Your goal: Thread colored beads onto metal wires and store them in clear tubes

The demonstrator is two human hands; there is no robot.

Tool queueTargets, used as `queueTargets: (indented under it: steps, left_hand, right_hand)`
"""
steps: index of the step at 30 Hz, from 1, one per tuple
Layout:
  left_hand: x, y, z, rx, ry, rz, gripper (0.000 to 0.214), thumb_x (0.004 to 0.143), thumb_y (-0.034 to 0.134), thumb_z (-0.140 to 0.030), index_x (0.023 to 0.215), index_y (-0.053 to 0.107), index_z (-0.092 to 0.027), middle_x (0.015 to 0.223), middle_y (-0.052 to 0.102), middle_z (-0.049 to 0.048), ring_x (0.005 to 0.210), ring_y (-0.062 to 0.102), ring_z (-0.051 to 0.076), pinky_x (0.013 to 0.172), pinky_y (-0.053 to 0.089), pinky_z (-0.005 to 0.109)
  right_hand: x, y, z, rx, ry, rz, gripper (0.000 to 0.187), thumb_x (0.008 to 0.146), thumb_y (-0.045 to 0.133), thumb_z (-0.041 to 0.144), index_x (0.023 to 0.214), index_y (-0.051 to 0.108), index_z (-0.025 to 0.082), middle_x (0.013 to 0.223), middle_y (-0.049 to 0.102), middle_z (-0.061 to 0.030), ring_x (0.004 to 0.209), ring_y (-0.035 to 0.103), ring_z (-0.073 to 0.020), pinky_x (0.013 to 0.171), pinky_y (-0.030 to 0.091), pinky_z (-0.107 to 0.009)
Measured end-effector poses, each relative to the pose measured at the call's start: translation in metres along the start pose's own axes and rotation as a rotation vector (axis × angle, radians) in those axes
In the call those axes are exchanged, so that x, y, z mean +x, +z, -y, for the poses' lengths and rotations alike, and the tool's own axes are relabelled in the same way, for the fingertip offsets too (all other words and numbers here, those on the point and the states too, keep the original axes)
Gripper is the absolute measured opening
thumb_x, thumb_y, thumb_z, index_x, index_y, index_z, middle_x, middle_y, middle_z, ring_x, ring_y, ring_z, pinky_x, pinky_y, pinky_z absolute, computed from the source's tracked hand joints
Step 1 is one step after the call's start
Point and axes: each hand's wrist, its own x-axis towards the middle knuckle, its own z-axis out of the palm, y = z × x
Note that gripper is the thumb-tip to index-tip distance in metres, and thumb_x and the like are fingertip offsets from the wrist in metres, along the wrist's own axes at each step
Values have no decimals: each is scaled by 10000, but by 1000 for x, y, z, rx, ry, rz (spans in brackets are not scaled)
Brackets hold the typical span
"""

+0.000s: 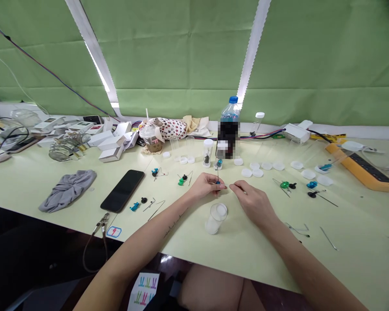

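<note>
A pale yellow table (262, 255) runs across the view, its back edge against a wall hung with creased green sheeting (181, 56), split by two slanting white strips (251, 52). Near the middle of the table, the person's left hand (206, 185) pinches a small dark-blue part (218, 182) with a thin upright rod. Just beside it, the right hand (250, 198) has thumb and forefinger closed on a thin metal piece (225, 185) that points at the blue part; whether the two touch is too small to tell.

Between the forearms, toward the front edge, stands a clear tube (215, 220). Small sets of blue, green and black parts with bent wires lie left and right of the hands, among them a green piece (180, 181) and another green piece (284, 185). White lids (257, 172) spread behind the right hand.

Along the back edge are a blue-capped bottle (232, 111), a cup (153, 142) with a straw, a patterned pouch (175, 128) and, farther left, white boxes (112, 144). A black phone (122, 191) and a crumpled grey cloth (68, 190) lie toward the front left; an orange power strip (352, 165) slants toward the right end.
</note>
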Motion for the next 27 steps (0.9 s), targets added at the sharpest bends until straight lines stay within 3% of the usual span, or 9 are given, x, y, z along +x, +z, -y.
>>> queueTargets:
  steps: [3, 6, 9, 13, 16, 22, 27]
  left_hand:
    - [0, 1, 0, 28, -8, -21, 392, 630, 733, -399, 838, 673, -72, 675, 631, 70, 519, 518, 86, 548, 442, 245]
    - [1, 2, 0, 105, 12, -52, 343, 649, 714, -377, 828, 679, -86, 616, 600, 39, 522, 508, 90, 539, 423, 233]
    - [0, 2, 1, 197, 44, -64, 297, 680, 681, -362, 819, 683, -100, 600, 586, 26, 524, 491, 89, 518, 389, 217]
    - [-1, 2, 2, 265, 85, -56, 278, 708, 646, -361, 817, 683, -108, 594, 578, 18, 513, 467, 83, 505, 357, 211]
    - [-1, 2, 1, 315, 119, -50, 270, 722, 630, -365, 804, 682, -113, 595, 575, 14, 513, 454, 80, 507, 348, 211]
    - [-1, -2, -3, 290, 120, -56, 287, 725, 628, -386, 798, 674, -112, 589, 577, 16, 542, 503, 97, 528, 373, 213]
    - [2, -9, -3, 215, 73, -69, 334, 701, 654, -412, 809, 667, -96, 606, 595, 31, 548, 533, 105, 541, 408, 221]
  right_hand:
    - [0, 2, 1, 56, 55, 24, 305, 892, 350, 72, 970, 623, 185, 838, 629, -52, 589, 545, -109, 510, 339, -243]
    - [3, 2, 2, 267, 175, 26, 243, 918, 392, 184, 925, 635, 186, 814, 635, -52, 638, 584, -127, 551, 393, -242]
    - [6, 3, 4, 597, 373, 63, 237, 909, 437, 293, 848, 643, 192, 745, 637, -37, 603, 595, -135, 586, 455, -260]
    - [8, 8, 3, 1008, 715, 175, 268, 835, 538, 416, 824, 648, 172, 593, 618, -16, 510, 580, -142, 503, 470, -263]
    - [9, 12, 1, 1188, 824, 220, 318, 764, 611, 459, 788, 659, 146, 556, 606, -14, 492, 560, -129, 489, 459, -249]
    - [11, 9, 6, 1177, 814, 139, 325, 778, 606, 439, 914, 655, 148, 677, 654, -38, 594, 611, -150, 603, 507, -280]
    - [8, 8, 11, 741, 487, 86, 271, 865, 512, 345, 1051, 637, 193, 877, 651, -54, 757, 616, -179, 723, 487, -320]
